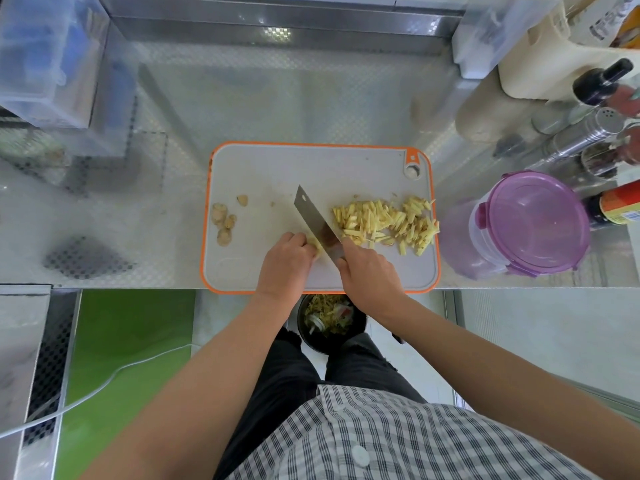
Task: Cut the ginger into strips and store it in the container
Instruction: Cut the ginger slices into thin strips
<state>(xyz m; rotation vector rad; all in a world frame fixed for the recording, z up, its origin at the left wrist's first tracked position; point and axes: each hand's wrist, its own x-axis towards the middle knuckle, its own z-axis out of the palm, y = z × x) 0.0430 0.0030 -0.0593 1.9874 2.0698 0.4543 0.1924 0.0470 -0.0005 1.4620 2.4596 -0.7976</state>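
Observation:
A grey cutting board (270,168) with an orange rim lies on the steel counter. A heap of yellow ginger strips (384,223) covers its right side. Several knobbly ginger scraps (223,223) lie at its left. My right hand (369,271) grips the handle of a cleaver (313,220), blade slanting up-left. With curled fingers my left hand (285,261) holds a small ginger piece (314,247) against the blade. A clear container with a purple lid (530,220) stands right of the board, lid closed.
Spice shakers (588,133), bottles (601,81) and a sauce bottle (620,207) crowd the right back. Clear plastic boxes (52,60) stand at the far left. Below the counter edge a black bin (332,323) holds vegetable scraps.

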